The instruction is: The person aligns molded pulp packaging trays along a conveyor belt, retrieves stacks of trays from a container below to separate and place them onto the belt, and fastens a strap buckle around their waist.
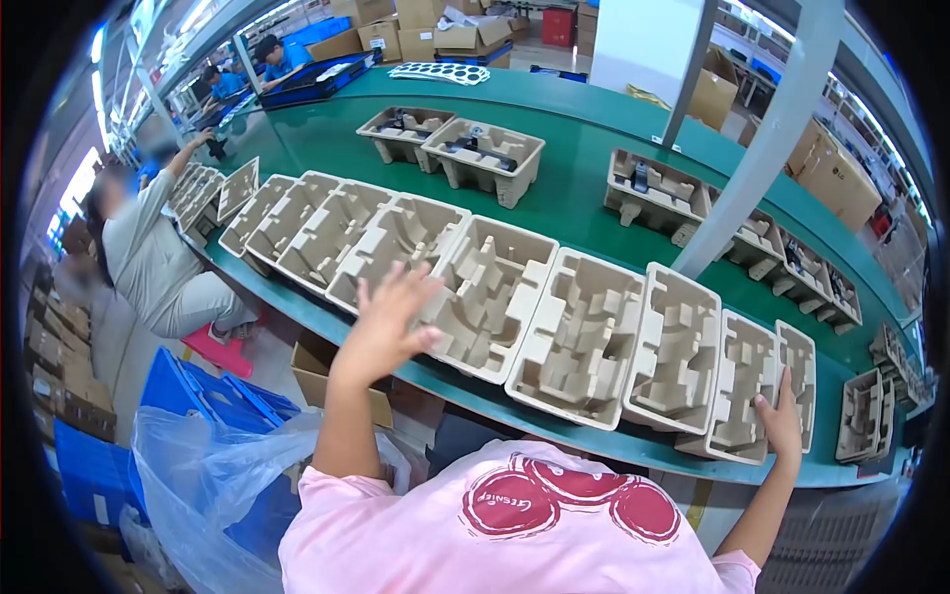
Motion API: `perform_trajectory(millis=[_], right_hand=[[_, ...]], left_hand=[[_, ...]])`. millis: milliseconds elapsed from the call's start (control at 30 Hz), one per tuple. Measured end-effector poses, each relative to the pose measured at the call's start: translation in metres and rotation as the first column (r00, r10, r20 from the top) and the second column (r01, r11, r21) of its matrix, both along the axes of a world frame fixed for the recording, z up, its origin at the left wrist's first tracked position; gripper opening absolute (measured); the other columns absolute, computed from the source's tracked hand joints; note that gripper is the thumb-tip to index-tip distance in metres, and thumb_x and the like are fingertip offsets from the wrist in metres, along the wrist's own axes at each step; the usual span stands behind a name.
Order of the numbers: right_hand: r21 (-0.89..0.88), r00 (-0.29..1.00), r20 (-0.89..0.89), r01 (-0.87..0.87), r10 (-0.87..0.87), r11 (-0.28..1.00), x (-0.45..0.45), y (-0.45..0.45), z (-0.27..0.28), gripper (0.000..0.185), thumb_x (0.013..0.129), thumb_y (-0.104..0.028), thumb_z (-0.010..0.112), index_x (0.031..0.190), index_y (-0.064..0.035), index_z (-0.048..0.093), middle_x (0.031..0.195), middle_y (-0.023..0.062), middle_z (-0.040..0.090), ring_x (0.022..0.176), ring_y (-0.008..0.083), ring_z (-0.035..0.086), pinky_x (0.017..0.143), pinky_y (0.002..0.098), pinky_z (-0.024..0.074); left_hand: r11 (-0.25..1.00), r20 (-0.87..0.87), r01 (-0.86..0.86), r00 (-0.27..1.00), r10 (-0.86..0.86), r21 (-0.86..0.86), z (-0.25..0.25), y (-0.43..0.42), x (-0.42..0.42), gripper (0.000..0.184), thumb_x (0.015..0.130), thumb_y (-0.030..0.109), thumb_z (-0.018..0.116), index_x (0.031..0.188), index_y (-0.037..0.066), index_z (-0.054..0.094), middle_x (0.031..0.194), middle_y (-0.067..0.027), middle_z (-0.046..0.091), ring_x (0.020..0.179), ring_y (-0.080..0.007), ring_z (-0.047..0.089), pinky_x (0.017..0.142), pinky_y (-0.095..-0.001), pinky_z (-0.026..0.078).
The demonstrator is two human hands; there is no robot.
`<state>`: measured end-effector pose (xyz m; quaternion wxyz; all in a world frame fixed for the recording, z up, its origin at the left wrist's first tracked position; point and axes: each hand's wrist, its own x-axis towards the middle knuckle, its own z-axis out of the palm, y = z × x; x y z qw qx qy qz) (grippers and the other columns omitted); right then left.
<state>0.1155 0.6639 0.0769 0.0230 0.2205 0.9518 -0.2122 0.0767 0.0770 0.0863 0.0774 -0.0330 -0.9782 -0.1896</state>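
Several beige molded pulp trays [584, 342] stand side by side in a long row along the near edge of the green bench. My left hand [391, 322] is spread open over a pulp tray [487, 302] left of the middle; whether it touches the tray is unclear. Toward the right end of the row, my right hand [781, 421] closes on the right wall of another pulp tray [744, 381]. Its thumb lies on the inner side and its fingers are outside, beside the last tray [798, 361]. The trays of this row show bare molded hollows.
Behind the row, pulp trays [485, 158] with dark parts stand on the green bench [564, 213]. More filled trays [737, 233] line the right. A grey post [762, 148] rises past the bench. A seated person [148, 247] works at left. Blue crates with plastic film [218, 465] stand below.
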Motion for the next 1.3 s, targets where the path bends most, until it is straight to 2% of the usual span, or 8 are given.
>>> perform_trajectory(millis=[100,433,500,733,900,1000,1133,1300], right_hand=[[-0.013,1.000,-0.010,-0.003,0.003,1.000,0.001,-0.001,0.001,0.075,0.089,-0.014,0.057,0.154,-0.0091,0.019,0.148,0.0209,0.040,0.128,0.0372,0.047,0.104,0.0388,0.0393],[0.065,0.991,-0.091,-0.089,0.094,0.994,0.001,0.026,-0.026,0.076,0.087,-0.016,0.058,0.154,-0.0118,0.021,0.149,0.0218,0.037,0.124,0.0384,0.050,0.101,0.0386,0.0412],[-0.015,0.993,0.081,0.089,-0.087,0.996,0.002,-0.011,0.014,0.080,0.085,-0.028,0.062,0.153,-0.0119,0.022,0.147,0.0236,0.040,0.125,0.0378,0.050,0.099,0.0410,0.0432],[0.000,0.997,-0.061,0.054,-0.054,0.999,0.011,-0.009,0.015,0.081,0.082,-0.034,0.063,0.149,-0.0051,0.030,0.143,0.0194,0.046,0.128,0.0347,0.048,0.104,0.0379,0.0396],[0.000,0.996,-0.079,0.037,-0.036,0.999,0.014,0.001,0.000,0.081,0.083,-0.035,0.065,0.151,-0.0087,0.029,0.145,0.0169,0.044,0.127,0.0346,0.048,0.104,0.0381,0.0395],[-0.004,0.994,-0.108,0.000,0.000,1.000,0.006,0.009,-0.010,0.077,0.083,-0.029,0.066,0.149,-0.0050,0.032,0.148,0.0204,0.040,0.132,0.0341,0.043,0.108,0.0375,0.0362],[-0.004,0.996,-0.076,-0.050,0.050,0.999,0.001,0.044,-0.028,0.077,0.085,-0.009,0.056,0.153,-0.0063,0.021,0.155,0.0170,0.028,0.139,0.0326,0.033,0.113,0.0354,0.0269],[0.047,0.956,-0.205,-0.206,0.211,0.978,-0.001,0.115,-0.069,0.076,0.084,-0.010,0.053,0.153,-0.0065,0.021,0.153,0.0201,0.032,0.137,0.0357,0.036,0.109,0.0376,0.0304]], left_hand=[[0.959,0.021,0.275,0.962,-0.274,-0.070,-0.006,0.019,0.012,0.066,0.078,0.051,0.066,0.136,0.023,0.052,0.149,0.0014,0.042,0.144,-0.0343,0.025,0.112,-0.0692,0.007],[0.936,-0.081,0.279,0.950,-0.302,-0.214,-0.023,0.018,0.012,0.072,0.073,0.060,0.065,0.133,0.022,0.055,0.140,0.0045,0.052,0.139,-0.0326,0.031,0.113,-0.0590,0.017],[0.938,-0.073,0.313,0.942,-0.327,-0.151,-0.024,0.021,0.010,0.071,0.074,0.060,0.063,0.132,0.020,0.056,0.138,0.0000,0.054,0.137,-0.0368,0.033,0.111,-0.0558,0.022],[0.948,-0.078,0.312,0.946,-0.316,-0.061,-0.021,0.027,0.015,0.074,0.076,0.063,0.058,0.128,0.010,0.058,0.138,-0.0061,0.053,0.138,-0.0381,0.033,0.111,-0.0547,0.020],[0.849,-0.280,0.407,0.904,-0.322,0.337,-0.016,0.000,0.012,0.051,0.084,0.044,0.056,0.117,0.006,0.065,0.125,-0.0085,0.063,0.127,-0.0363,0.048,0.108,-0.0488,0.031],[0.885,-0.465,0.148,0.881,0.085,0.442,-0.009,-0.044,0.006,0.027,0.078,0.003,0.057,0.102,-0.001,0.069,0.113,-0.0140,0.067,0.111,-0.0299,0.058,0.099,-0.0378,0.042],[0.478,-0.392,0.063,0.673,0.628,0.876,-0.007,-0.173,-0.016,0.022,0.094,0.015,0.056,0.103,-0.002,0.067,0.097,-0.0089,0.069,0.091,-0.0175,0.062,0.086,-0.0263,0.046],[0.605,-0.437,-0.338,0.456,0.776,0.721,-0.018,-0.366,-0.031,0.022,0.093,0.014,0.054,0.108,0.003,0.067,0.095,-0.0093,0.069,0.088,-0.0216,0.064,0.083,-0.0297,0.048]])
